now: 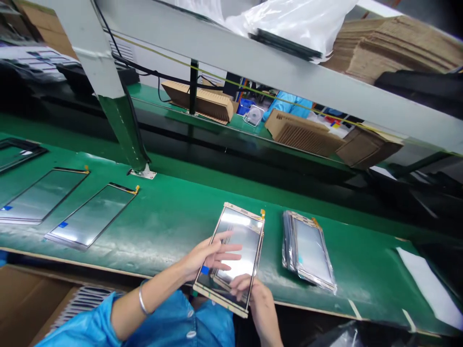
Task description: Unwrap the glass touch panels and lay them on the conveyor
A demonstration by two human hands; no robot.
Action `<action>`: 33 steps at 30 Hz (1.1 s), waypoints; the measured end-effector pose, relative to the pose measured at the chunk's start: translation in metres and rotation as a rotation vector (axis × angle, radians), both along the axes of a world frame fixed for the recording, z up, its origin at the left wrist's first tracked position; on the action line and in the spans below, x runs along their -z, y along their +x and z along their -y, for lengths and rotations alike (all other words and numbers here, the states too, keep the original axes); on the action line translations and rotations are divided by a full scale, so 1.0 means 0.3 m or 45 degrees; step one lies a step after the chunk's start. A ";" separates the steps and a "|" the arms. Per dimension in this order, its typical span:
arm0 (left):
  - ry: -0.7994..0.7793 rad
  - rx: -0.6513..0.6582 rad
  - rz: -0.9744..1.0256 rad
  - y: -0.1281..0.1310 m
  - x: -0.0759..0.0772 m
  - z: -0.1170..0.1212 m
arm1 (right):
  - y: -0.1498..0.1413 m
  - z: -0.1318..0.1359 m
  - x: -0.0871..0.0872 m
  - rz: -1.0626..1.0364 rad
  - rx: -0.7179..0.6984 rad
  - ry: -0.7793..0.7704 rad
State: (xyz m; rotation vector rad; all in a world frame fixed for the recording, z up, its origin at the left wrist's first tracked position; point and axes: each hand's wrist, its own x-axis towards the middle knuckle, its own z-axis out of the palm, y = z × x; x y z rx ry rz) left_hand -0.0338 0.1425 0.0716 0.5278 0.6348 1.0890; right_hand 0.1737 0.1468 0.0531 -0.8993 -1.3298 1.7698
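Note:
A glass touchscreen panel (237, 221) with a pale beige border, a gold flex tab at its top right corner and a blue tab low on the left is tilted over the bench's front edge. My right hand (262, 301) grips its lower right edge, fingertips showing at the glass. Across the glass from the left reaches my left hand (213, 254), its fingers spread; whether they touch the surface I cannot tell. To the right lies a stack of similar panels (311, 250) in clear film.
Two dark-bordered panels, a nearer one (96, 217) and a farther one (45, 195), lie left on the green bench (170, 207). A post (119, 125) rises behind them. White paper (430, 284) lies far right. An overhead shelf (289, 72) carries plastic bags and cardboard (398, 48).

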 end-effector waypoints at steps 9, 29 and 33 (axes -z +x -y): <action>0.067 0.274 -0.337 -0.094 -0.080 0.083 | 0.016 -0.304 -0.201 0.148 -0.185 -0.424; 0.250 0.740 -0.865 -0.212 -0.257 0.108 | -0.143 -0.292 -0.429 0.709 -0.579 0.905; 0.251 0.764 -0.901 -0.217 -0.260 0.111 | -0.128 -0.285 -0.445 0.792 -0.672 1.015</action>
